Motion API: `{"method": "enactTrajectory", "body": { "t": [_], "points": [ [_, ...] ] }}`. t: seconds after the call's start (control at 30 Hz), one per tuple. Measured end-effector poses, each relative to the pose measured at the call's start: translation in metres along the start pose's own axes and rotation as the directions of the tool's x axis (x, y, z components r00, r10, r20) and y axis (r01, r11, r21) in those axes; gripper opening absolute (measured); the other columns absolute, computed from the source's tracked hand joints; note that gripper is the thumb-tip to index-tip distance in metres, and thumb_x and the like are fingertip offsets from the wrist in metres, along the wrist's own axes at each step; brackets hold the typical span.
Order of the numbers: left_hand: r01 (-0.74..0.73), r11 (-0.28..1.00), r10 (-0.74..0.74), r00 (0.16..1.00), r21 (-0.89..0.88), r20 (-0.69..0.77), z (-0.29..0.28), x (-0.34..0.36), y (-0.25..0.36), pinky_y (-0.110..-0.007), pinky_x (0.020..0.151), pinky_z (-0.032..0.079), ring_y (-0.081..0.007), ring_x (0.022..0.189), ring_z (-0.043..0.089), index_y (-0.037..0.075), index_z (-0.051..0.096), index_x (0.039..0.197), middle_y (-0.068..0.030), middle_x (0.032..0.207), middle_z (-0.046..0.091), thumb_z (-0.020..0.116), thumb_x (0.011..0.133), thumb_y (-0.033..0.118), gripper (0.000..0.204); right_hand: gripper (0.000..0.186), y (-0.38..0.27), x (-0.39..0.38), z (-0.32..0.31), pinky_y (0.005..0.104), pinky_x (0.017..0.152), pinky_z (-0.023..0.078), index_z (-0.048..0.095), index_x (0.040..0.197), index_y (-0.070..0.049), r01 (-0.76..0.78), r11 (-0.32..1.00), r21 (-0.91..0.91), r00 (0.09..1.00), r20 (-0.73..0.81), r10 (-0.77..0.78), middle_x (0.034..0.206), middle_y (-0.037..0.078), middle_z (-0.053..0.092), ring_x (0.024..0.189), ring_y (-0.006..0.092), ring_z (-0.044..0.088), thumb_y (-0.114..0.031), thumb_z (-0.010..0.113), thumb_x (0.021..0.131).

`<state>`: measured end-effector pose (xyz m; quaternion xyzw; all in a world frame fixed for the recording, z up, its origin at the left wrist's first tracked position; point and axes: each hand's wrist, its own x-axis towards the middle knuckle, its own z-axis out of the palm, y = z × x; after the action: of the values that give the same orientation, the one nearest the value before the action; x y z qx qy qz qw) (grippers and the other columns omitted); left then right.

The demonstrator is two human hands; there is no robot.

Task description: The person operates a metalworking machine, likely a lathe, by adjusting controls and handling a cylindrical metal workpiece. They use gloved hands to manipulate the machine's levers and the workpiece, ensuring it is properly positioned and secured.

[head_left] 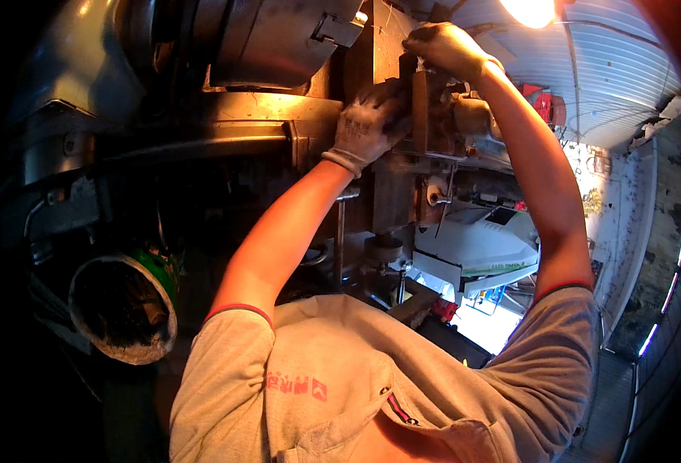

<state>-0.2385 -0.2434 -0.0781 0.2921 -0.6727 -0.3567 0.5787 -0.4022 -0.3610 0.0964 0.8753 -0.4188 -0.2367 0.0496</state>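
Both my hands wear pale work gloves and reach up to a large metal machine that looks like a lathe. My left hand lies against a dark metal block, its blackened fingers curled toward it in shadow. What those fingers hold is hidden. Higher and to the right, my right hand is closed, fingertips pinched at a small dark part just above the block. That part is too dark to name. Behind the hands stands a brownish flat metal plate. Left of it is a big round metal chuck.
A lamp glows at the top right. Below the chuck runs a curved metal ledge. An open bucket with dark contents is at lower left. A white machine cover stands beyond the block, with a red object farther off.
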Motion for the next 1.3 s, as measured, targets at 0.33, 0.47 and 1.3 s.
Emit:
{"method": "enactTrajectory", "body": {
  "t": [0.33,0.47,1.3],
  "points": [
    [-0.076,0.997,0.075,0.996,-0.026,-0.042,-0.004,0.002,-0.006,-0.043,0.105,0.047,-0.0313,0.12,0.06,0.004,0.066,0.109,-0.0149,0.127,0.064,0.076,0.08,0.029,0.039,0.018,-0.054,-0.052,-0.063,0.0434,0.08,0.051,0.067,0.101,-0.006,-0.155,0.987,0.033,0.986,0.073,0.152,0.099,0.012,0.067,0.095,0.0328,0.063,-0.018,0.068,0.088],
    [-0.062,0.998,0.061,0.997,-0.014,-0.056,-0.005,0.002,-0.006,-0.041,0.105,0.046,-0.0308,0.122,0.059,0.006,0.065,0.101,-0.0121,0.131,0.063,0.08,0.073,0.021,0.035,0.023,-0.068,-0.038,-0.073,0.0437,0.082,0.053,0.068,0.099,-0.008,-0.336,0.926,-0.17,0.892,0.257,0.371,0.096,0.014,0.068,0.095,0.0348,0.064,-0.018,0.064,0.079],
    [-0.085,0.996,0.083,0.994,-0.022,-0.076,-0.003,0.001,-0.006,-0.045,0.101,0.048,-0.0345,0.117,0.061,0.005,0.067,0.106,-0.0158,0.126,0.065,0.078,0.077,0.028,0.038,0.028,-0.068,-0.027,-0.067,0.0458,0.081,0.051,0.069,0.093,-0.005,-0.41,0.91,-0.061,0.854,0.324,0.407,0.088,0.019,0.069,0.088,0.0384,0.066,-0.031,0.06,0.091]
  ]
}}
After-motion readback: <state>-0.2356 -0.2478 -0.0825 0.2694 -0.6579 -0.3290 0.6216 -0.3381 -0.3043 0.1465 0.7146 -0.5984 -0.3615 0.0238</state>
